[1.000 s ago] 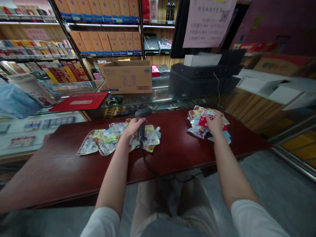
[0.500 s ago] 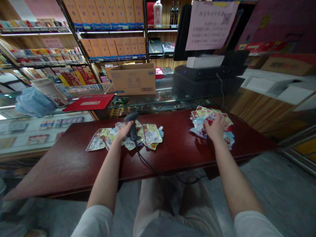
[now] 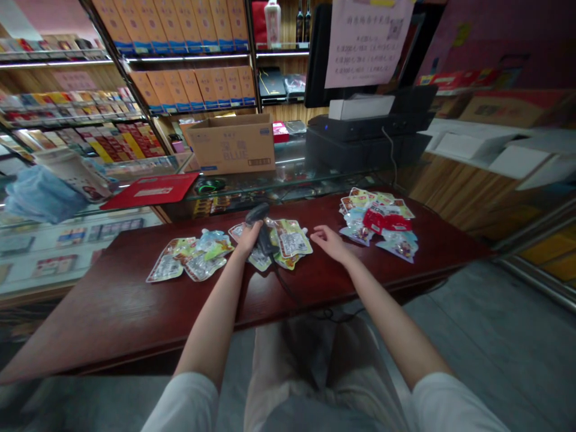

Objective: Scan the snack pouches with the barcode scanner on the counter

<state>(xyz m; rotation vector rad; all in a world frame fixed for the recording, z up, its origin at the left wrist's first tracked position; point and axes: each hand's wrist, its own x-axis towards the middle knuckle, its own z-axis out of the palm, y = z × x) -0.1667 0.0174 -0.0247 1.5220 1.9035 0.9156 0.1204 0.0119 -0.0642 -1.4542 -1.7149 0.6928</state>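
My left hand point(image 3: 249, 238) is closed round the grip of a dark barcode scanner point(image 3: 260, 221), whose cable runs off the near edge of the dark red table point(image 3: 112, 306). The scanner stands over a spread of snack packets point(image 3: 198, 257) on the left of the table. My right hand point(image 3: 328, 241) hovers open, fingers stretched toward a packet point(image 3: 292, 240) just right of the scanner, and holds nothing. A second pile of packets point(image 3: 380, 223) lies further right, apart from that hand.
Behind the table runs a glass counter point(image 3: 288, 174) with a cardboard box point(image 3: 231, 144), a red mat point(image 3: 150, 187), a mouse point(image 3: 207, 186) and a black register with printer point(image 3: 364, 129). Shelves of boxed goods point(image 3: 180, 54) fill the back wall. My legs are under the table's edge.
My right hand has left the right-hand pile and moved left to the middle, next to the scanner. The left hand keeps hold of the scanner.
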